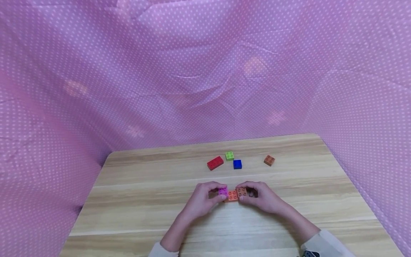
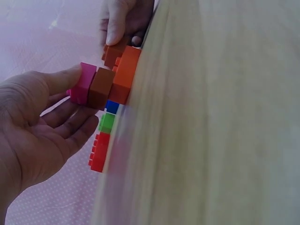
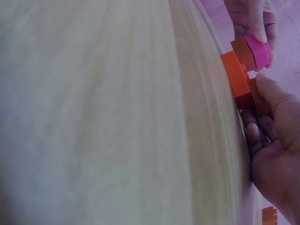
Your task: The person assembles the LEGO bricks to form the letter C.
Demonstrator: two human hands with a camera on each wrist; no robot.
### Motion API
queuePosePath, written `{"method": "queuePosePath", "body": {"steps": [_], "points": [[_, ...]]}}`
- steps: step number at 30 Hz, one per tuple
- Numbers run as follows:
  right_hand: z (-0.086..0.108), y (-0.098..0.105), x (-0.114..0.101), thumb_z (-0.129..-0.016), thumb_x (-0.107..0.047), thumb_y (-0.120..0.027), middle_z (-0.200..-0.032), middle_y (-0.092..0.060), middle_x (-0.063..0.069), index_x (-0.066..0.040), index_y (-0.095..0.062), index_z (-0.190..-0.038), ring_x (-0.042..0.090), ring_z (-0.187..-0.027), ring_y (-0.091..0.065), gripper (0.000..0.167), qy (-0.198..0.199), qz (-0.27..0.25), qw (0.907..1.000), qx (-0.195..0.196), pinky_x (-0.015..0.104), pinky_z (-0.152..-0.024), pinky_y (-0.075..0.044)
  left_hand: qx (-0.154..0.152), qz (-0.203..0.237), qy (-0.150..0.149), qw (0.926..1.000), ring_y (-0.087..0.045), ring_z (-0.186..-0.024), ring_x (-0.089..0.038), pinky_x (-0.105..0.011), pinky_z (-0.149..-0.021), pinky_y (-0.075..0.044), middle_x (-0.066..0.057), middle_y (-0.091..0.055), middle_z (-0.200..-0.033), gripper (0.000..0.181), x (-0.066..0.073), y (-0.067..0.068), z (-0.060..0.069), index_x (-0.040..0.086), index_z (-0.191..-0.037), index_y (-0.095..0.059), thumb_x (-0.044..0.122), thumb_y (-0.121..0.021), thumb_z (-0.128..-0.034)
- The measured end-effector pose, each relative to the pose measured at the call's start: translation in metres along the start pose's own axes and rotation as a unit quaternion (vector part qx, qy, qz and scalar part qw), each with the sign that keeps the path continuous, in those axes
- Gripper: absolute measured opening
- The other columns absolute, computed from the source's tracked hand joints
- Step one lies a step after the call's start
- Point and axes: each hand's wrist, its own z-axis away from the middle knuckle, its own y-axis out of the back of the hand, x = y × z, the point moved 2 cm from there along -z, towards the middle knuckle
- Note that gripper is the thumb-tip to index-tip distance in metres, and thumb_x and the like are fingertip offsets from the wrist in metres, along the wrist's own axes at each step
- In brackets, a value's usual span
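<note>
My left hand (image 1: 205,198) pinches a pink brick (image 1: 223,192) between thumb and fingers. Under the pink brick, in the left wrist view, is a brown brick (image 2: 101,89), stacked on the left end of a longer orange brick (image 1: 232,195). The orange brick lies on the table, its middle studs showing. At its right end, my right hand (image 1: 261,196) grips a second brown brick (image 1: 242,192) by thumb and fingers. In the right wrist view this brown brick (image 3: 260,99) sits against the orange one's top; whether it is fully pressed on I cannot tell.
Beyond my hands on the wooden table (image 1: 135,192) lie a red brick (image 1: 215,163), a light green brick (image 1: 229,156) and a blue brick (image 1: 237,164) close together. Another brown brick (image 1: 269,160) lies farther right. Pink dotted cloth (image 1: 192,89) hangs around the table.
</note>
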Motion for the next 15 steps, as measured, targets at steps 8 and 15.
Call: {"method": "queuePosePath", "body": {"steps": [8,15], "points": [[-0.0019,0.0043,0.0000,-0.094,-0.035,-0.081,-0.110,-0.072,-0.009,-0.020,-0.072,-0.132,0.016,-0.091,-0.063,0.042,-0.001,0.004,1.0000,0.004,0.028,-0.080,-0.054,-0.001,0.001,0.005,1.0000,-0.069,-0.109,-0.009,-0.030,-0.100,-0.057,0.010,-0.075,-0.119,0.036,0.0013,-0.0004,-0.0044,0.012,-0.127,-0.075,0.020,-0.082,-0.0931],[-0.0008,0.0005,0.0021,-0.095,-0.036,-0.079,-0.112,-0.072,-0.008,-0.018,-0.071,-0.133,0.015,-0.090,-0.063,0.043,0.004,0.001,1.0000,-0.003,0.027,-0.080,-0.054,-0.015,0.000,0.025,0.9996,-0.068,-0.110,-0.007,-0.035,-0.104,-0.056,0.015,-0.075,-0.115,0.034,-0.0032,-0.0005,-0.0038,0.016,-0.127,-0.075,0.022,-0.081,-0.0937]]}}
